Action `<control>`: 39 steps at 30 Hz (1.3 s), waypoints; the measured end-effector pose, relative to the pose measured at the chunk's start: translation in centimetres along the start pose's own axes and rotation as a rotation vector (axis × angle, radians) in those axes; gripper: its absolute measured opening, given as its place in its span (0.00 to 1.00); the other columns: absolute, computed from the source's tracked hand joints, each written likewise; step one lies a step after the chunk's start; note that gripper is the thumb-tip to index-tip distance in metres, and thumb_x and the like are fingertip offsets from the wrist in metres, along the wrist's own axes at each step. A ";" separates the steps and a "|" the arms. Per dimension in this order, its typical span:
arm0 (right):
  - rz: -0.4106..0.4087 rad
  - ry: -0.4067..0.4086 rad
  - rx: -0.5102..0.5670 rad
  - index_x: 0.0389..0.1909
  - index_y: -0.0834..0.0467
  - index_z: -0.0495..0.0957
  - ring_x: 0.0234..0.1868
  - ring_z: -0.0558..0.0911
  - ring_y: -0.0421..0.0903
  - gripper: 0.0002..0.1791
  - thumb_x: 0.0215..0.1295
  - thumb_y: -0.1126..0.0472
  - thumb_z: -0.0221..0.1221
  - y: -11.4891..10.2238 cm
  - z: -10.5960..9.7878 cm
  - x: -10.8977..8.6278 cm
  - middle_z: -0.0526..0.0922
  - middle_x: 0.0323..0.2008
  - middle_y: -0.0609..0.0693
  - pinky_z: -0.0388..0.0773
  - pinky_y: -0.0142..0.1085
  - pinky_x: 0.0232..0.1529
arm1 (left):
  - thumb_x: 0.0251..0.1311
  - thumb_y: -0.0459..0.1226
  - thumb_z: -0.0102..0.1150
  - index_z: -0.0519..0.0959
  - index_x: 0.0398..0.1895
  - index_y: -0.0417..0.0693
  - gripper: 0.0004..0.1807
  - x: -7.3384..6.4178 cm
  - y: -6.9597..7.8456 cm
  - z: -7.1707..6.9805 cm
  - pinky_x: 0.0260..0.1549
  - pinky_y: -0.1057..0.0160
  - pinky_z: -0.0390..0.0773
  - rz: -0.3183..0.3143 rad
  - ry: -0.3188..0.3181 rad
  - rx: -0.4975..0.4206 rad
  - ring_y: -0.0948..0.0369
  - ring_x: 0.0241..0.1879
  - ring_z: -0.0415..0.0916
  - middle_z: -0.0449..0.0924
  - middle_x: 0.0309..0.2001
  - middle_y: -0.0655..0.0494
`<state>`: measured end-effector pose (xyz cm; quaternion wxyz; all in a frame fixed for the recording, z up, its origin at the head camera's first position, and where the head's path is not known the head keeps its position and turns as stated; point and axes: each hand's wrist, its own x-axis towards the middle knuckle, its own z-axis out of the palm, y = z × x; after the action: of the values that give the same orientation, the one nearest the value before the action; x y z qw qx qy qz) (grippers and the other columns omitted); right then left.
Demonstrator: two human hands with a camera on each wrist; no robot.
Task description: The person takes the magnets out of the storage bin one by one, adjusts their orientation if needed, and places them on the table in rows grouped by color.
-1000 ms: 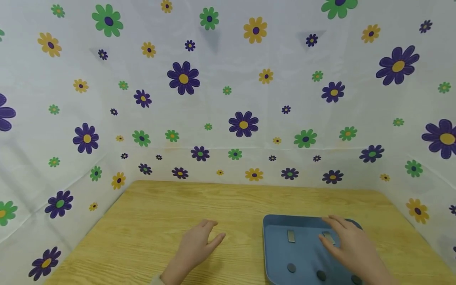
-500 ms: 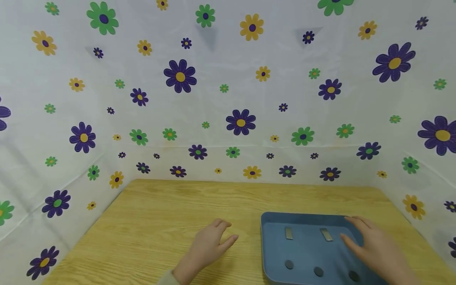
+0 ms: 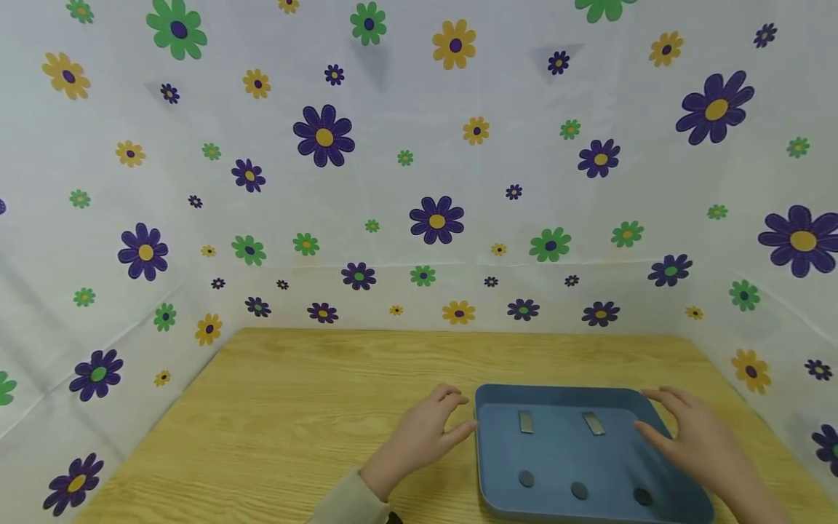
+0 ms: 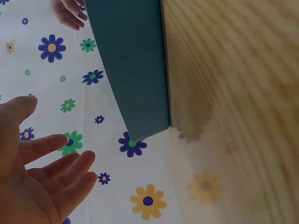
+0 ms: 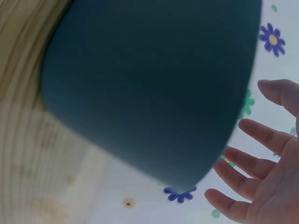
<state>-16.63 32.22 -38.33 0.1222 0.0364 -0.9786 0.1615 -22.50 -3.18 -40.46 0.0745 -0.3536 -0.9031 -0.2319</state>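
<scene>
A shallow blue tray lies on the wooden table. Two small silvery rectangular pieces, the left one and the right one, lie in its far half. Nearer its front are three dark round discs: left, middle and right. My left hand hovers just beside the tray's left rim, fingers loosely extended, holding nothing. In the left wrist view its fingers stand apart from the tray wall. My right hand is at the right rim, fingers spread; whether it touches cannot be told.
The wood-grain table stretches to the left of the tray and behind it. A white flower-printed sheet hangs around the back and both sides. A beige sleeve covers the left forearm.
My left hand has moved right to the tray's left rim. The right hand has moved right, from over the tray to its right rim. The view has shifted slightly.
</scene>
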 end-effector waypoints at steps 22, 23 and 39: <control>-0.086 -0.254 0.129 0.46 0.70 0.72 0.38 0.75 0.64 0.26 0.46 0.62 0.65 4.0 1.0 0.2 0.72 0.44 0.70 0.73 0.50 0.32 | 0.58 0.51 0.51 0.73 0.49 0.48 0.22 5.8 1.8 4.7 0.36 0.73 0.71 0.049 -0.100 -0.034 0.69 0.42 0.70 0.70 0.45 0.59; -0.085 -0.276 0.144 0.47 0.70 0.72 0.37 0.76 0.63 0.27 0.46 0.62 0.65 4.1 1.1 0.3 0.71 0.44 0.71 0.74 0.49 0.32 | 0.58 0.51 0.51 0.73 0.49 0.48 0.22 6.0 1.9 4.8 0.36 0.73 0.71 0.047 -0.111 -0.030 0.69 0.42 0.70 0.70 0.45 0.59; -0.065 -0.412 0.249 0.51 0.73 0.66 0.36 0.76 0.62 0.28 0.46 0.73 0.60 5.0 1.1 0.1 0.66 0.47 0.76 0.74 0.45 0.30 | 0.53 0.48 0.58 0.72 0.51 0.49 0.23 8.2 3.0 6.5 0.38 0.72 0.71 -0.055 -0.215 0.005 0.67 0.44 0.70 0.71 0.48 0.59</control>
<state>-17.51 36.63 -40.88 -0.0802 0.1146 -0.9537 0.2661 -26.32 6.78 -42.64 -0.0282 -0.3515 -0.9158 -0.1924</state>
